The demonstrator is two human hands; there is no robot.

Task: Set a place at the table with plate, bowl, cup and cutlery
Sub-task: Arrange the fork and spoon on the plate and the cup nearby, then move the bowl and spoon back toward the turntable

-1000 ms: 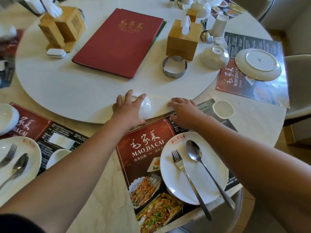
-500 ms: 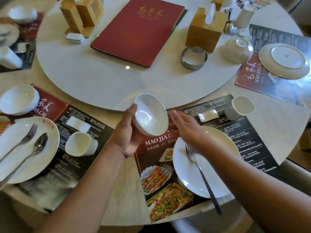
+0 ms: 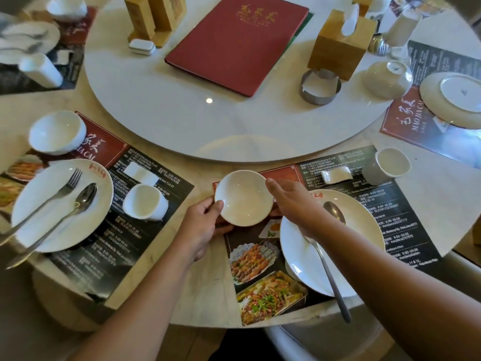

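Over the placemat (image 3: 250,259), left hand (image 3: 200,227) grips the white bowl (image 3: 243,198), right hand (image 3: 296,204) rests a thumb at its rim, fingers hidden; lowering it beside the plate (image 3: 361,230) seems next.

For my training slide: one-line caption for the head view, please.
The left hand and right hand hold a white bowl upright over the placemat, beside the plate.

round marble table (image 3: 208,295), white turntable (image 3: 182,121), grey chair (image 3: 312,341)

Four plates (image 3: 62,225) (image 3: 364,230) (image 3: 437,105) (image 3: 15,43), four bowls (image 3: 244,198) (image 3: 57,132) (image 3: 382,82) (image 3: 66,7), two hands (image 3: 200,227) (image 3: 294,204)
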